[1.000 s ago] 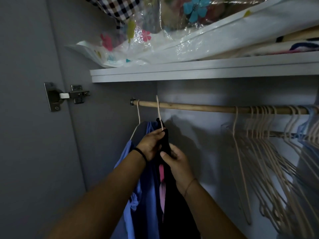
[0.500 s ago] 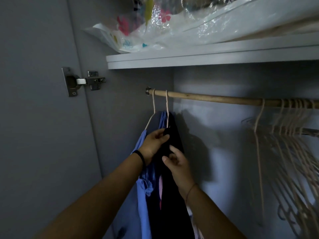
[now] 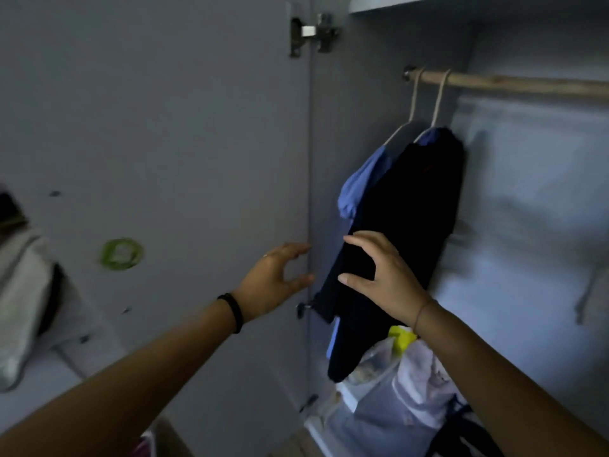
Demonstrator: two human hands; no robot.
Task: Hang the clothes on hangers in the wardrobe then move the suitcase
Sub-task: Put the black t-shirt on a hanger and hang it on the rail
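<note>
A long black cloth garment is hanging inside the grey wardrobe, on a pale thin hanger hooked over the wooden rod near its left end. Just left of it, a light blue garment is hanging on a second pale hanger, and the two garments are touching.

The right hand is reaching out in front of the lower half of the black garment, its fingers spreading wide and holding nothing; whether they are touching the cloth cannot be told. The left hand, with a black band on the wrist, is hovering to the left, by the inner edge of the open grey wardrobe door, its fingers also spreading wide and holding nothing.

A metal hinge is sitting at the top of the door, and a green ring mark is showing on its face. Clear plastic bags with something yellow on top are lying at the bottom of the wardrobe, below the garments.
</note>
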